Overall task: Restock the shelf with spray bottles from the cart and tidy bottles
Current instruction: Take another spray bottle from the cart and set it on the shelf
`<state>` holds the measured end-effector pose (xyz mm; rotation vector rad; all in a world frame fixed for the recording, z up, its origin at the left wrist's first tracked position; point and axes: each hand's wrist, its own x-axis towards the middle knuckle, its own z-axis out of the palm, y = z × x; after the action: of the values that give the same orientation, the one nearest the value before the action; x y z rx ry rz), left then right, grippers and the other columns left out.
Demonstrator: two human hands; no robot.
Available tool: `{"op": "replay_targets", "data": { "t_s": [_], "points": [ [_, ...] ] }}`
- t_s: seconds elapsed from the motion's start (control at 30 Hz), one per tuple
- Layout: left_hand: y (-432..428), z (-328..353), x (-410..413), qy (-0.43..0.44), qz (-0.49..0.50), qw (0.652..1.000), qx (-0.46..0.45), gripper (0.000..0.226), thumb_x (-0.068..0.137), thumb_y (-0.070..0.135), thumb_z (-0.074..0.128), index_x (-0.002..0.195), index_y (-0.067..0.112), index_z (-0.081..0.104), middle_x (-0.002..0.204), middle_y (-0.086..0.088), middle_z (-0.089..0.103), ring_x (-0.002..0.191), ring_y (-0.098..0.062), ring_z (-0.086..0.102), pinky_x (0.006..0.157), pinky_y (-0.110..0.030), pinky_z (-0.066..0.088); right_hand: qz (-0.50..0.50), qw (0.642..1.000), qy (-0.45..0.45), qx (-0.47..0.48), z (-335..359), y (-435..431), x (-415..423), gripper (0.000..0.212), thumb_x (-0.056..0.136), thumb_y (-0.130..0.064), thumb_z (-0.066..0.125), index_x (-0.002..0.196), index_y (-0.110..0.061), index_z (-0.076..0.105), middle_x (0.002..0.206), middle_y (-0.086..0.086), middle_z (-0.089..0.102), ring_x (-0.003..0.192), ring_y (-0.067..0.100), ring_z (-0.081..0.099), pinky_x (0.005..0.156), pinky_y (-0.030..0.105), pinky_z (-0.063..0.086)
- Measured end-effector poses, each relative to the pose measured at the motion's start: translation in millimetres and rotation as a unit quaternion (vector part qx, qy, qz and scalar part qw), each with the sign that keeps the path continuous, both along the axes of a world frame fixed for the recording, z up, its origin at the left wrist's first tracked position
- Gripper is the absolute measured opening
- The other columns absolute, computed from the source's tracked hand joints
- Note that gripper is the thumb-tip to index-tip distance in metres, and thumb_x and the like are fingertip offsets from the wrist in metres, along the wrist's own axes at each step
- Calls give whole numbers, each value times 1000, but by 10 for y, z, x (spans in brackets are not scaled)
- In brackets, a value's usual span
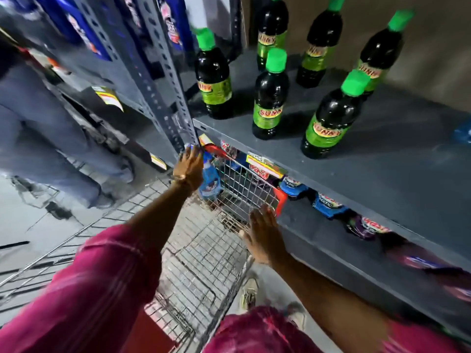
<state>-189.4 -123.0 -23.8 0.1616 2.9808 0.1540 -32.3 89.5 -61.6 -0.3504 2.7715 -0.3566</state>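
Head view, looking down at a wire cart (204, 250) drawn up against the front edge of a grey shelf (382, 179). The left hand (188, 168) reached to the far end of the cart, its fingers curled over the top of a blue spray bottle (207, 179) that stood upright in the far left corner of the basket; whether the grip was fully closed could not be told, since the hand covered the nozzle. The right hand (262, 233) lay flat on the cart's right rim, fingers extended and slightly spread, holding nothing. Six green-capped dark bottles (270, 98) stood loosely staggered on the shelf top — none touching, rows uneven, with bare shelf near the front right corner.

Risk, as judged: the bottle sat close beside the slotted upright post (163, 80) and under the shelf edge, so a lift could knock it against either; a grasp by the top alone might let the body swing. A hurried placement could topple the standing bottles.

Not legible: the bottle's label, the blurred packets on the lower shelf (328, 203), and a blue object cut off at the right margin — possibly another bottle.
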Motion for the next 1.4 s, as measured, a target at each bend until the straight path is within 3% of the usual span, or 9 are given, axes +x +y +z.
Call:
{"op": "replay_targets", "data": {
  "t_s": [0.33,0.5,0.6,0.7,0.8,0.9,1.07,1.23,1.4],
  "points": [
    [-91,186,-537,87,-112,983,-117,27,85,18,59,111,22,64,115,-11,66,112,-30,55,94,-40,42,27,997,-7,77,-58,8,-34,89,73,-48,-17,147,-4,8,158,16,9,146,35,-10,110,40,-18],
    [-14,746,-276,90,-127,987,-50,23,85,18,60,108,20,62,108,-9,62,94,-35,64,78,-45,57,-7,1000,29,-10,-104,3,-10,70,91,-47,27,142,0,31,151,19,35,145,36,16,113,44,-1],
    [213,1167,125,113,-142,983,-6,21,84,18,60,105,20,62,106,-9,59,94,-33,62,80,-44,54,-53,988,-23,-145,40,32,6,91,86,-66,33,148,-3,14,157,19,18,147,33,7,117,39,-2],
    [511,1569,501,143,-129,981,21,17,86,18,58,102,13,61,105,-13,56,95,-36,60,79,-48,52,-131,931,-88,-330,387,-17,-92,109,77,-51,69,150,-14,-3,160,14,1,148,27,1,119,41,4],
    [835,2075,829,213,-130,963,99,17,87,25,57,101,16,62,103,-10,58,95,-37,58,77,-46,50,-191,868,0,-459,841,-79,-172,118,58,-44,86,148,-20,14,155,3,25,140,8,24,117,25,20],
    [1230,2560,1111,268,-168,915,249,21,88,33,56,102,21,66,99,-2,64,95,-31,58,79,-44,49,-267,804,109,-520,1217,67,-172,93,45,-54,89,118,-13,50,113,4,64,104,9,62,96,30,49],
    [1794,2820,1265,272,-192,822,461,31,81,42,63,103,19,63,101,2,67,94,-18,62,84,-44,49,-331,706,269,-566,1588,583,14,63,54,-15,83,102,-28,45,90,-2,64,78,9,64,74,26,54],
    [2240,2040,1273,59,-132,776,614,32,93,28,41,120,14,52,112,-9,63,101,-8,59,91,-32,49,-409,590,396,-572,1863,1256,-81,65,61,-11,82,108,-24,38,99,-6,57,82,-2,60,78,16,50],
    [2800,1446,1259,-117,-242,821,504,51,83,18,59,130,17,40,130,-2,53,119,-8,51,106,-39,42,-452,572,446,-519,1943,1893,-47,66,68,-10,80,118,-7,37,107,2,56,95,4,60,86,21,50]
  ]
}}
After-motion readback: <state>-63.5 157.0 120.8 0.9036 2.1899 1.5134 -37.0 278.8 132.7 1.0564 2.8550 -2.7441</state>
